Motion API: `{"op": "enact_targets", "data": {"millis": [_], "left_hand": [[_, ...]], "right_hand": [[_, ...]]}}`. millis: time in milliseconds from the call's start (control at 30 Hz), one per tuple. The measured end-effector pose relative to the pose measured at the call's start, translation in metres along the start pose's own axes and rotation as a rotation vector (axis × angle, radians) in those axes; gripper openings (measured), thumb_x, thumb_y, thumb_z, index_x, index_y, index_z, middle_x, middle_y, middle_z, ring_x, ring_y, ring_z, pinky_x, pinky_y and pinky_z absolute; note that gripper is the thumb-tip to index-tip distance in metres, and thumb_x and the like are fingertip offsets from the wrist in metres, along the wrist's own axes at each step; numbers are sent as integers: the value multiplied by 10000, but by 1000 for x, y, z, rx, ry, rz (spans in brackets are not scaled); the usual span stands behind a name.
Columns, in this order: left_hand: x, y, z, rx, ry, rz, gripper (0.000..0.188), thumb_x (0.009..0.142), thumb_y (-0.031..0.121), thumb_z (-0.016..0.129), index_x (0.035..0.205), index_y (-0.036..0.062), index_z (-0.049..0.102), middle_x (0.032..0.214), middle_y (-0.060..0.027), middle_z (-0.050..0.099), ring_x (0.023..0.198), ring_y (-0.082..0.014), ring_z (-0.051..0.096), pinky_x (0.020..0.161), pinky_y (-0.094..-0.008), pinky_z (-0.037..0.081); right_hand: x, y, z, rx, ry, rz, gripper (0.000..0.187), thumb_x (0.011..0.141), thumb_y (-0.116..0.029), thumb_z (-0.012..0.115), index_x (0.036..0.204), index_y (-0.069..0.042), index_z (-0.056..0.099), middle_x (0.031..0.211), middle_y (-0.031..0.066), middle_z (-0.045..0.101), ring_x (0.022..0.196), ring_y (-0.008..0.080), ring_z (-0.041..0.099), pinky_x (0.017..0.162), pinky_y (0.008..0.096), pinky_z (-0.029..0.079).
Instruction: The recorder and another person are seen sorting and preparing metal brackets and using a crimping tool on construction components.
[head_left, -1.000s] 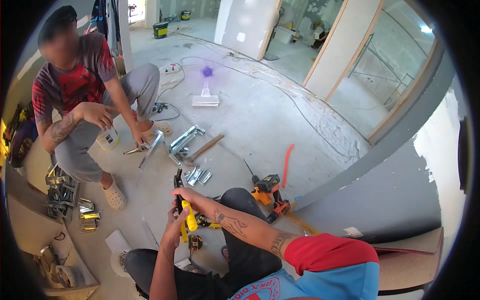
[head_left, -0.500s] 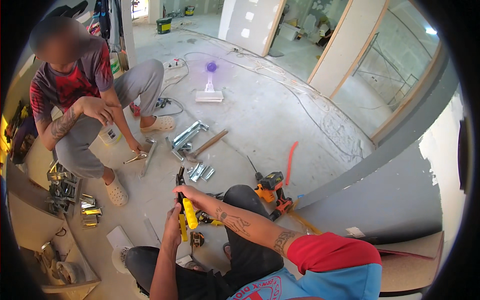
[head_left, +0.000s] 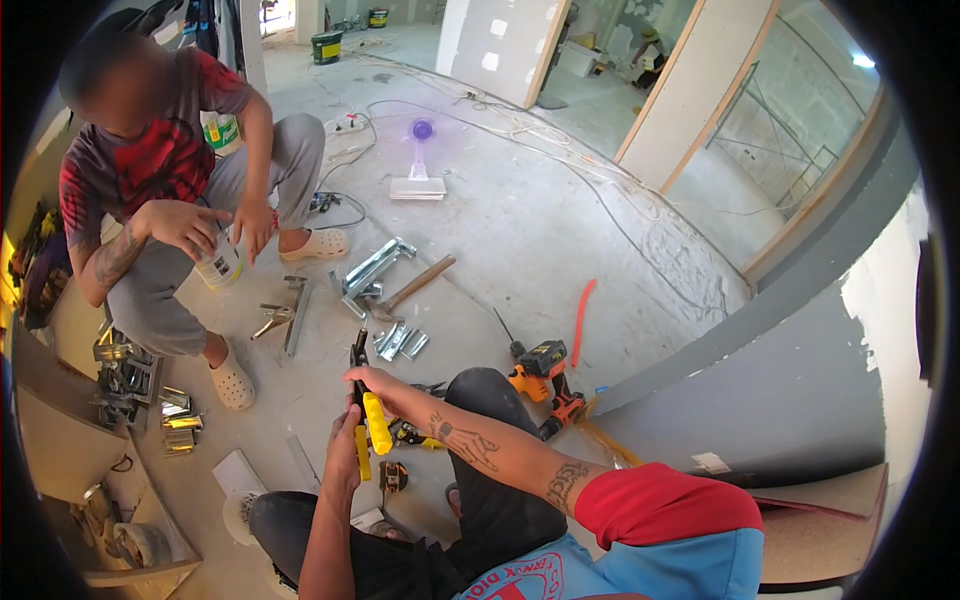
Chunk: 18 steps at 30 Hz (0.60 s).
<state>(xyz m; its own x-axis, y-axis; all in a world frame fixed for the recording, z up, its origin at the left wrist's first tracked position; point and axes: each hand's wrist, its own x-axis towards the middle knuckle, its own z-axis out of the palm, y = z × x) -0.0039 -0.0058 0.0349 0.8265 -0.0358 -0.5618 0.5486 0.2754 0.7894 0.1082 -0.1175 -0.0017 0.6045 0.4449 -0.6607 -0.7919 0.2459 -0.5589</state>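
Both my hands are closed on a yellow-handled plier-like tool (head_left: pixel 376 424), held upright over the floor in front of my knees. Its narrow black head points away from me. My left hand (head_left: pixel 343 446) wraps the lower left handle, and my right hand (head_left: pixel 372 384) grips higher, near where the handles meet the head. Just beyond the tip lie short silver metal channel pieces (head_left: pixel 401 341). A hammer (head_left: pixel 418 288) with a wooden handle rests behind them, beside longer metal channels (head_left: pixel 376 270).
A person (head_left: pixel 160 190) squats at the left, near locking pliers (head_left: pixel 272 319) and a metal strip (head_left: pixel 298 316). Cordless drills (head_left: pixel 543 370) stand right of my knee. A tape measure (head_left: pixel 394 476) lies between my legs. More metal pieces (head_left: pixel 182 425) are stacked left. A grey wall (head_left: pixel 760 390) bounds the right.
The other person has drawn a hand up from the metal strip and pliers, leaving them on the floor; both that person's hands are now near the knees. My hands and tool have barely moved.
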Motion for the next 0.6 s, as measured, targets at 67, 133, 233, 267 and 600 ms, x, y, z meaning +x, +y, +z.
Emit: {"op": "enact_targets", "data": {"millis": [67, 133, 233, 267, 600], "left_hand": [[-2, 0, 2, 17, 11, 18, 567, 918, 455, 479, 1305, 46, 410, 1048, -106, 543, 841, -213, 534, 724, -331, 433], [-4, 2, 4, -3, 13, 20, 565, 920, 451, 478, 1307, 45, 408, 1037, -105, 547, 834, -212, 534, 718, -329, 433], [-1, 1, 3, -2, 6, 25, 561, 922, 446, 476, 1309, 46, 410, 1035, -105, 547, 833, -211, 534, 715, -325, 434], [-2, 3, 3, -1, 5, 26, 561, 922, 446, 476, 1309, 46, 410, 1035, -105, 547, 833, -211, 534, 715, -325, 434], [-3, 5, -1, -70, -34, -1, 645, 944, 379, 522, 1387, -36, 304, 1317, -131, 477, 1094, -216, 520, 890, -326, 428]], "right_hand": [[-2, 0, 2, 7, 0, 3, 266, 813, -260, 612, 927, -50, 493, 727, 119, 592, 596, 244, 586, 555, 369, 499], [-4, -1, 3, 16, 3, 2, 271, 815, -262, 610, 935, -50, 491, 724, 120, 591, 595, 243, 586, 554, 368, 499], [-2, -1, 2, 6, 9, 5, 277, 815, -266, 611, 943, -53, 487, 719, 117, 592, 594, 241, 586, 552, 368, 499], [0, 0, 2, -6, 1, -14, 331, 801, -293, 619, 982, -55, 478, 717, 106, 574, 577, 230, 565, 527, 368, 479], [0, 1, 5, 2, 1, -26, 368, 787, -313, 628, 1018, -64, 485, 723, 90, 547, 568, 209, 538, 507, 372, 455]]}}
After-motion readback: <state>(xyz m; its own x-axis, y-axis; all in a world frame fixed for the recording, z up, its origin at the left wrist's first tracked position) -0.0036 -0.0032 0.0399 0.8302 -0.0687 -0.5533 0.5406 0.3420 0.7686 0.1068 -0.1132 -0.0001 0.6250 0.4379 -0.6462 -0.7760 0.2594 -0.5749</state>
